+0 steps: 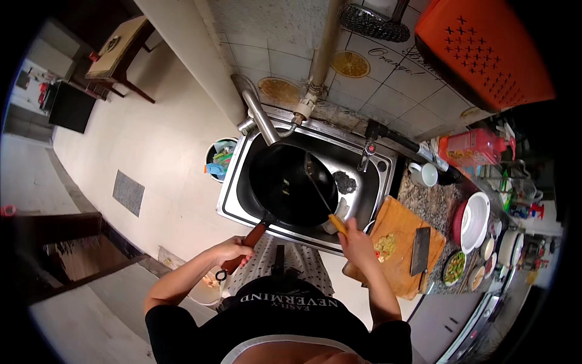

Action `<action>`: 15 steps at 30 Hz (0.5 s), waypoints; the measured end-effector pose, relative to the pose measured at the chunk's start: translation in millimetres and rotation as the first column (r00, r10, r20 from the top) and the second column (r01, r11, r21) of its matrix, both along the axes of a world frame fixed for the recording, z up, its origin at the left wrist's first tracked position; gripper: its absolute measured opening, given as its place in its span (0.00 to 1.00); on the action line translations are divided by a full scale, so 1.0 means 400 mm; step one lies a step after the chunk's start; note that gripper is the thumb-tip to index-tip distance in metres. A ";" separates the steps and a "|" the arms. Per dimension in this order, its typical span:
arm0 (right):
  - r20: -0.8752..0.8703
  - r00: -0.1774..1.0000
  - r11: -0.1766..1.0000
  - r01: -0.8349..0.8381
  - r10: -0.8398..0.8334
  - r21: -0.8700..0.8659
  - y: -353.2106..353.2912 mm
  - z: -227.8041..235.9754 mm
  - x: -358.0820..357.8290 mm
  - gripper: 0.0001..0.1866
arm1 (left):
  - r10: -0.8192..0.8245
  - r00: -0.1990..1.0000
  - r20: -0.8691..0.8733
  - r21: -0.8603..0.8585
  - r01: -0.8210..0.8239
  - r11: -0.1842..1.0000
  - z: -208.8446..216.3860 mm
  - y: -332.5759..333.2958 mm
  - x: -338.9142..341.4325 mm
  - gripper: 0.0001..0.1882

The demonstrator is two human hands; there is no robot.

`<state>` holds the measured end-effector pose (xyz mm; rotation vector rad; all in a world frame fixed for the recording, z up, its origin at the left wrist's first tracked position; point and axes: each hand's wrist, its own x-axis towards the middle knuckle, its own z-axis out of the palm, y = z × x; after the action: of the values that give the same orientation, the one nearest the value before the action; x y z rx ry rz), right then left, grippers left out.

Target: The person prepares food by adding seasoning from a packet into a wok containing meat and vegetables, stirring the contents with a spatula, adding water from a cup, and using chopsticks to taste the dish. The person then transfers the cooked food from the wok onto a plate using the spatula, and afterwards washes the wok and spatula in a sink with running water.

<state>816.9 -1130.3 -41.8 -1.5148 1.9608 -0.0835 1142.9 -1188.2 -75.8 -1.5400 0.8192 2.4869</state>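
A black wok (282, 203) sits in the steel sink (229, 197), with small pale scraps on its dark inside. My left hand (231, 250) is closed around its brown wooden handle (254, 234), which points toward me over the sink's front edge. In my right hand (357, 245) is the yellow handle of a metal spatula (320, 195). The spatula's head lies over the far right part of the wok. A dark scouring pad (345, 182) rests in the sink, right of the wok.
Right of the sink, a wooden cutting board (394, 224) bears chopped food and a cleaver (419, 252). Beyond it stand a white colander (474, 222), a mug (424, 175) and several small bowls. The faucet (262, 118) arches over the sink's far left; a bin (220, 159) stands left.
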 end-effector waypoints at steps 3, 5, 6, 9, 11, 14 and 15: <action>-0.068 0.991 0.993 -0.115 0.113 -0.035 -0.048 -0.071 0.093 0.15 | -0.044 0.999 -0.015 -0.010 0.044 0.999 -0.054 -0.028 0.013 0.07; -0.079 0.984 0.987 -0.159 0.159 0.009 -0.072 -0.120 0.147 0.16 | -0.047 0.999 -0.018 0.000 0.047 0.999 -0.071 -0.040 0.020 0.06; -0.091 0.982 0.987 -0.162 0.163 0.016 -0.073 -0.152 0.168 0.16 | -0.044 0.998 -0.036 0.006 0.044 0.999 -0.073 -0.047 0.023 0.06; -0.100 0.977 0.982 -0.182 0.186 0.049 -0.079 -0.195 0.237 0.19 | 0.078 0.992 -0.099 0.069 -0.072 0.995 -0.096 -0.036 0.020 0.06; -0.092 0.977 0.979 -0.187 0.194 0.079 -0.100 -0.171 0.274 0.21 | 0.201 0.974 -0.109 0.203 -0.176 0.963 -0.121 -0.020 0.015 0.06; -0.047 0.957 0.954 -0.288 0.285 -0.082 -0.127 -0.174 0.304 0.21 | 0.424 0.876 -0.229 0.382 -0.319 0.867 -0.140 0.008 0.028 0.06; -0.059 0.930 0.928 -0.367 0.364 -0.060 -0.150 -0.168 0.308 0.20 | 0.468 0.850 -0.243 0.434 -0.336 0.836 -0.153 0.018 0.035 0.07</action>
<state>940.2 -1190.4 -108.9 -1.9194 1.6913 0.0438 1156.9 -1181.2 -137.0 -1.2673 -0.0062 3.0381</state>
